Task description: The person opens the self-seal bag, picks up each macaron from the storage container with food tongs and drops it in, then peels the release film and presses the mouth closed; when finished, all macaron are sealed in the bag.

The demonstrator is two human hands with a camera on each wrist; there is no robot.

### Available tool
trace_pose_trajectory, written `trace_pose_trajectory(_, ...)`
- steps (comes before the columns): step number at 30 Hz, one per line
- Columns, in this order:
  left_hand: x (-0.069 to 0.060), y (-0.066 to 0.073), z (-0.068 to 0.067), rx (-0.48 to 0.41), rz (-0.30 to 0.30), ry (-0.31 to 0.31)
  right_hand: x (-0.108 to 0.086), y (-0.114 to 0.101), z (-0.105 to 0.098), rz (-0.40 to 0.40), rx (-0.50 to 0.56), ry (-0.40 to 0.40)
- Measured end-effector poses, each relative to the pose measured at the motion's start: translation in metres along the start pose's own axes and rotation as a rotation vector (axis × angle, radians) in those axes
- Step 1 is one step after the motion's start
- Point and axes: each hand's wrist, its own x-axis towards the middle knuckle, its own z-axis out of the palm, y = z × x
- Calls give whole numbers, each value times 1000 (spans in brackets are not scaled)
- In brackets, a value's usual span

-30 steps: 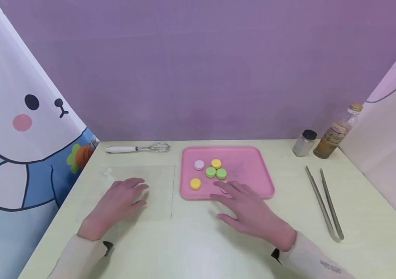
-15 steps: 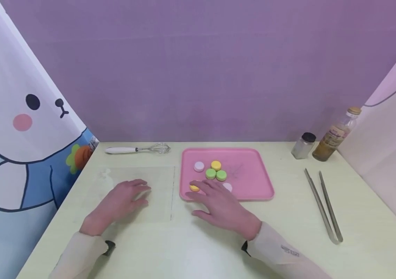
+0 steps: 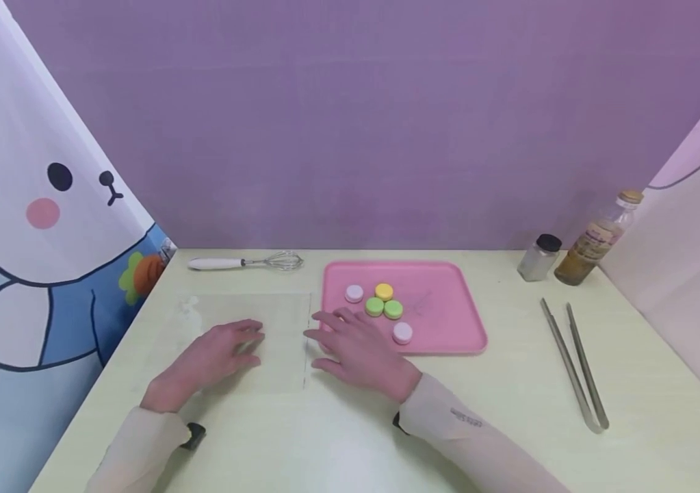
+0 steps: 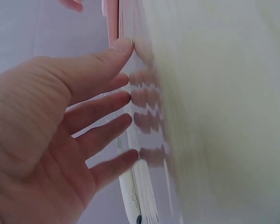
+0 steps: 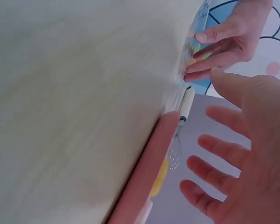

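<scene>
My left hand (image 3: 211,359) rests with its fingertips on a clear sheet (image 3: 284,311) at the left of the table. In the left wrist view its fingers are spread and hold nothing. My right hand (image 3: 362,352) hovers over the front left corner of the pink tray (image 3: 445,301), fingers loose and nothing in them. On the tray lie two lilac macarons, a back one (image 3: 354,294) and a front one (image 3: 402,333), a yellow macaron (image 3: 384,292), and two green ones, a left green macaron (image 3: 374,307) and a right green macaron (image 3: 393,309). The right hand hides the tray's front left.
A white-handled whisk (image 3: 245,263) lies along the back edge. At the back right stand a black-capped jar (image 3: 538,259) and a corked bottle (image 3: 596,239). Metal tongs (image 3: 577,366) lie on the right side. A purple backdrop (image 3: 350,137) rises behind the table.
My right hand has moved left across the tray's front to its left corner, uncovering the front lilac macaron and covering the front yellow one. The left hand has stayed nearly still.
</scene>
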Motion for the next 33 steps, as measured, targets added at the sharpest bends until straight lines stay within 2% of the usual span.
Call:
trace_pose_trajectory(6, 2, 0, 0, -1, 16, 5, 13, -6, 6, 41, -58, -70)
trace_pose_trajectory(11, 2, 0, -1, -9, 6, 15, 21, -10, 9, 34, -108, -81)
trace_pose_trajectory(18, 1, 0, 1, -19, 4, 19, 25, -12, 15, 54, -105, -141)
trace_pose_trajectory(25, 2, 2, 1, -44, -32, 14, 25, -13, 14, 58, -103, -166)
trace_pose_trajectory(33, -1, 0, 2, -33, 17, 58, 25, -13, 15, 61, -100, -170)
